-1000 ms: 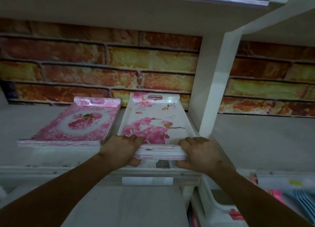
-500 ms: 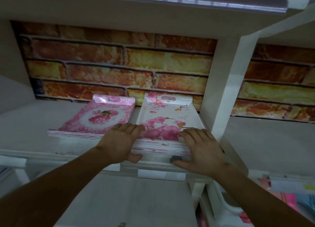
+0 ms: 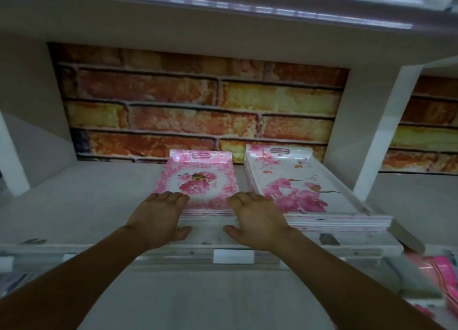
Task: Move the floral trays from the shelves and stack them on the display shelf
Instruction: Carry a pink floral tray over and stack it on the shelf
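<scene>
Both hands have left the white orchid stack and slid across to the pink one beside it, and the view has swung so both stacks now sit lower and nearer the centre of the frame. At this moment the left hand rests at the near left corner of the pink rose trays, fingers spread flat over the rim, thumb out on the shelf in front. At the near right corner, between the two stacks, sits the right hand, likewise splayed, its thumb pointing inward along the shelf board. Neither hand is closed on anything; they bracket the stack's front edge without a grip yet.

The white orchid trays lie right of centre, squared against the white upright post, just beside the pink stack but apart from it. Both stacks lie on this shelf, in front of the brick-pattern backing.

Judging by this, the orchid stack looks placed and tidied, and the pink stack is being aligned. Whether more trays wait on other shelves cannot be told from here.
</scene>
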